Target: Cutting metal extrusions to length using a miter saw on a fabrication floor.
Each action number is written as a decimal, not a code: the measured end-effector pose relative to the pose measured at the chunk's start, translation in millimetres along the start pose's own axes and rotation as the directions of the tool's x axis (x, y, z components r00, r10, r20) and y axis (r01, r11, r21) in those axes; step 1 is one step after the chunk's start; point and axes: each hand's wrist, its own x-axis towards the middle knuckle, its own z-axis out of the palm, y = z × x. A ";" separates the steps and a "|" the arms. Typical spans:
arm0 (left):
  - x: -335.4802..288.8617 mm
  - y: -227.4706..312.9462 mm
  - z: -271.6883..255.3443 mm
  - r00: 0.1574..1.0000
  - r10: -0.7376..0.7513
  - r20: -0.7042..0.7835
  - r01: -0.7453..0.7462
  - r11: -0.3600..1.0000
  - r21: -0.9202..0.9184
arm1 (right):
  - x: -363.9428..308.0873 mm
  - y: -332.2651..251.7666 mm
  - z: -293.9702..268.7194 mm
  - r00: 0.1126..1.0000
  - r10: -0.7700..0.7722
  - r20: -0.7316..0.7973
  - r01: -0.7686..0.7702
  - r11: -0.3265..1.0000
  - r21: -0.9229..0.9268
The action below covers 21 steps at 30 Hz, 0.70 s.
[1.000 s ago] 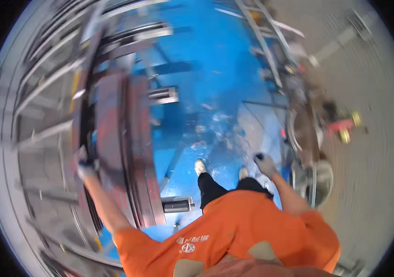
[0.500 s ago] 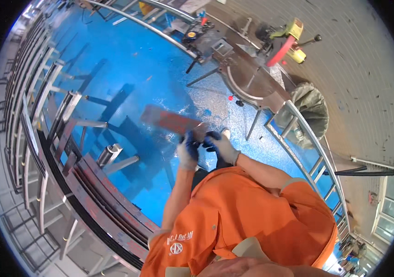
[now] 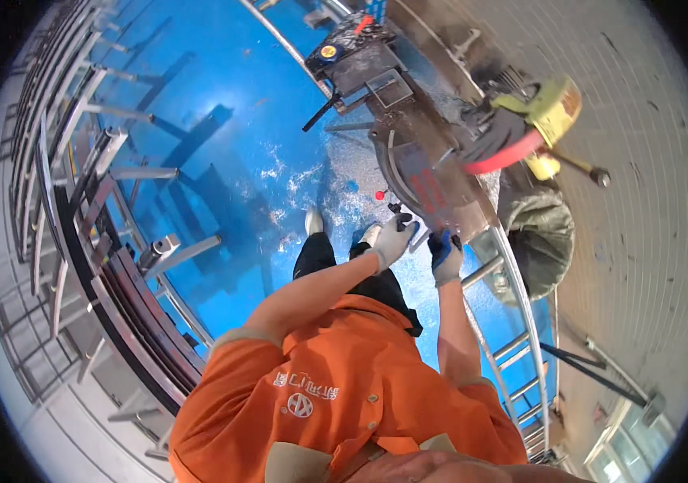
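Note:
A short metal profile with red markings lies over the brown table of the mitre saw. My right hand, in a grey and blue work glove, is closed at the near end of this profile, though the exact grip is partly hidden. My left hand, gloved the same way, has curled fingers at the front edge of the saw table, beside a black knob. What those fingers hold cannot be made out. The saw head, with a red guard and yellow-green housing, stands raised behind the profile.
A metal roller stand runs along my right side. Behind it hangs a grey-green collection bag. Stacked dark profiles and metal racks stand at the left. Metal shavings are scattered over the blue floor.
I have turned and moved closer to the saw. The profile, held in both hands over the floor before, is now over the saw table. Both hands have moved right.

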 end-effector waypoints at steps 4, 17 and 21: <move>47.8 -26.2 -76.9 0.996 -0.047 -0.072 0.040 0.995 -0.096 | 30.4 -7.7 0.9 0.982 -0.053 -0.180 -0.005 0.952 -0.305; 269.8 51.6 -325.5 0.901 0.098 -0.422 -0.250 0.913 -0.322 | 60.1 -29.5 194.8 0.991 0.051 -0.128 -0.133 0.583 -0.802; 323.1 74.0 -347.0 0.891 0.355 -0.284 -0.389 0.918 -0.072 | 131.3 -55.4 353.6 0.921 -0.304 0.243 0.368 0.481 -0.796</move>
